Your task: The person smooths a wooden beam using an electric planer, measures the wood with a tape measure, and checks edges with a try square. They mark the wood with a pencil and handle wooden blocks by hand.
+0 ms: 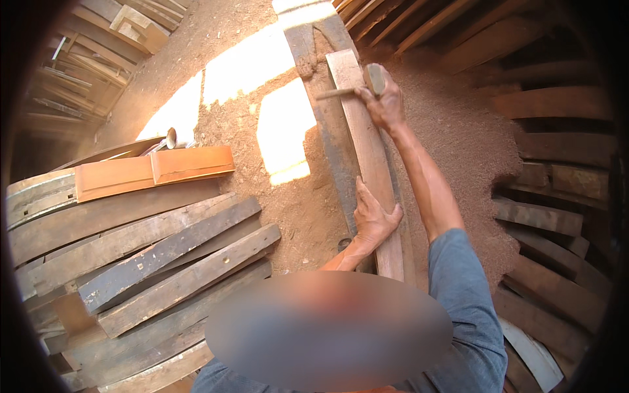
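Note:
A long, pale brown wooden plank (367,134) lies lengthwise on a grey, weathered beam (327,111). My left hand (375,219) grips the plank's near part, fingers along its left edge and thumb across toward the right. Farther up, my right hand (386,101) is closed round a wooden tool with a block (375,78) and a thin bar (335,94), resembling a marking gauge. The bar reaches left across the plank near its far end. Whether it touches the wood I cannot tell.
Old beams (190,281) are piled at the left, with an orange-brown wooden panel (190,164) on top. More stacked timber (557,164) lines the right side. Sawdust (445,124) covers the ground, and bright sunlight falls left of the beam.

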A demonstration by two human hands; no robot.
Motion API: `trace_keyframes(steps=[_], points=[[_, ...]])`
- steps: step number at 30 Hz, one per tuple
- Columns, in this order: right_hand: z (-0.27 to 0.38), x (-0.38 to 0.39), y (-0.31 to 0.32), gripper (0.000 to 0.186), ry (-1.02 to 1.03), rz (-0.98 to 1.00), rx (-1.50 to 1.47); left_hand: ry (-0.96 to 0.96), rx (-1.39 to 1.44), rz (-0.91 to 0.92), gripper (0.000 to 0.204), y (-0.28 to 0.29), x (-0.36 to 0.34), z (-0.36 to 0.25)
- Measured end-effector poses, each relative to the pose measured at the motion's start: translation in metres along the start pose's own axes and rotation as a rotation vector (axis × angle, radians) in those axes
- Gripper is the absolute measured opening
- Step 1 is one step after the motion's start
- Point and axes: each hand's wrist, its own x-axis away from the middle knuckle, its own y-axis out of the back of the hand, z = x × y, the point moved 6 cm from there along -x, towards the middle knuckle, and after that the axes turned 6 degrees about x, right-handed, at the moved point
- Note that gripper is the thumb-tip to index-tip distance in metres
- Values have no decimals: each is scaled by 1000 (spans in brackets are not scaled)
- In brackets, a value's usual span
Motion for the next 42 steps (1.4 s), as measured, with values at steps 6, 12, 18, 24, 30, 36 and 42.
trace_keyframes(steps=[6, 12, 18, 24, 30, 36, 42], points=[[3, 0, -4, 61, 90, -57, 129, 53, -39, -13, 117, 8, -2, -5], [5, 1, -20, 61, 124, -30, 92, 58, -49, -36, 117, 8, -1, 4], [24, -84, -3, 59, 295, -208, 153, 57, 15, 27, 117, 2, -1, -3], [3, -37, -13, 53, 272, -148, 134, 18, -55, -26, 117, 6, -2, -1], [23, -97, -12, 53, 83, -93, 214, 33, -60, 12, 118, 3, 1, -1], [33, -100, -1, 60, 202, -188, 257, 65, -32, 15, 118, 5, -3, -8], [-27, 26, -6, 70, 195, -156, 291, 28, -33, -17, 117, 4, -4, -4]])
